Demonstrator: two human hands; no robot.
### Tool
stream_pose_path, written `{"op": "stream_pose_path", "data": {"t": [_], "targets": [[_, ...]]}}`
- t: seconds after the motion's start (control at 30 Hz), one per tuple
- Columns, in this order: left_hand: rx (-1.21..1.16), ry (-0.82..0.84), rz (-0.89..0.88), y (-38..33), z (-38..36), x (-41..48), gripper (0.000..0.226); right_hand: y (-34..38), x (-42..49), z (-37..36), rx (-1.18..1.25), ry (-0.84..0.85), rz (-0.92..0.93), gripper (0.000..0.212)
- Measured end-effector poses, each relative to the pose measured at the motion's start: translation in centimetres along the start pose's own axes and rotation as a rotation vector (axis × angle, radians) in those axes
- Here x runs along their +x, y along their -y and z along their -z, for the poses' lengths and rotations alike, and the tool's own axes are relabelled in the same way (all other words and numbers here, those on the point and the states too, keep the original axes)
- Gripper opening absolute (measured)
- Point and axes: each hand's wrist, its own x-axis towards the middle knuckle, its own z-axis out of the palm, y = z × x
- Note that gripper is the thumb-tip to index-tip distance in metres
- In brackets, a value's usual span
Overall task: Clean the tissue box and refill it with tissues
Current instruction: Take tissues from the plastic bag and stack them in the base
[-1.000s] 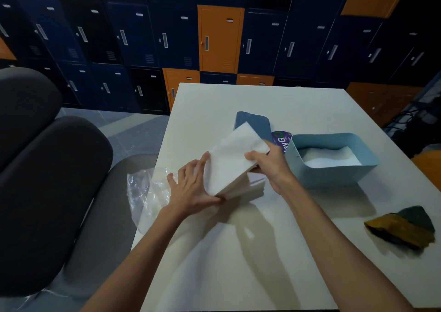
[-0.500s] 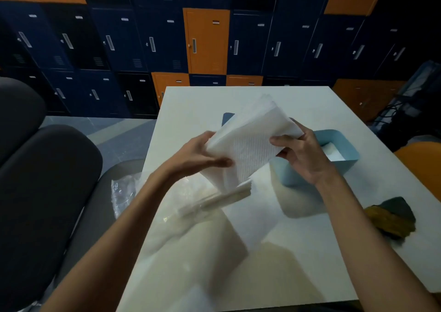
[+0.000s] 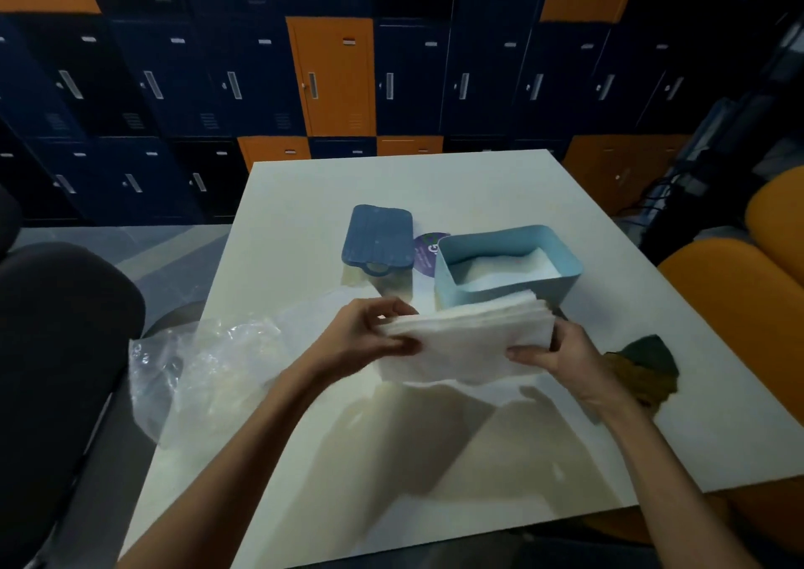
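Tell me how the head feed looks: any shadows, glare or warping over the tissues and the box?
Head view: dim room, the arms throw broad shadows on the near table; the tissue stack and tissue box read clearly, no glare; the plastic wrapper glints; the wide angle bends the lockers and table edges.

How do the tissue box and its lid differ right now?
The tissue box is pale blue; the lid is darker blue. The box stands open-topped with white tissues inside; the lid lies flat beside it, ribbed, holding nothing. Both sit on the table and have rounded corners.
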Motion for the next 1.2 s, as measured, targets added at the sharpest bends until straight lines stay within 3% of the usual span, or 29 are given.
{"op": "stream_pose_path", "data": {"t": [0.17,0.4,0.6,0.73,0.83,1.03,1.2], "targets": [[-0.250,-0.276,0.067,1.5,-3.8,-1.8,0.037,-3.5,-0.9,1.0,-0.041,-0.066,-0.111,0.034],[-0.292,-0.377,0.077,1.5,-7.3,-2.9,0.060,-4.0,-0.5,0.3,0.011,-0.025,-0.105,0.035],[-0.524,-0.603,0.107,-1.1,-9.0,-2.3,0.035,-3.3,-0.4,0.0,0.164,0.043,0.063,0.066],[-0.481,-0.791,0.159,-0.8,-9.6,-1.6,0.023,-2.7,-0.7,-0.1,0.176,0.061,0.132,0.054],[-0.437,-0.837,0.124,0.2,-9.6,-1.3,0.018,-2.3,-0.8,-0.4,0.173,0.029,0.162,0.049],[-0.389,-0.873,0.138,0.8,-9.7,-0.8,0.009,-2.6,-1.1,-0.7,0.185,0.028,0.134,0.070],[-0.387,-0.853,0.159,0.5,-9.8,-0.7,0.014,-3.0,-1.3,-0.9,0.108,0.018,0.088,0.043]]}}
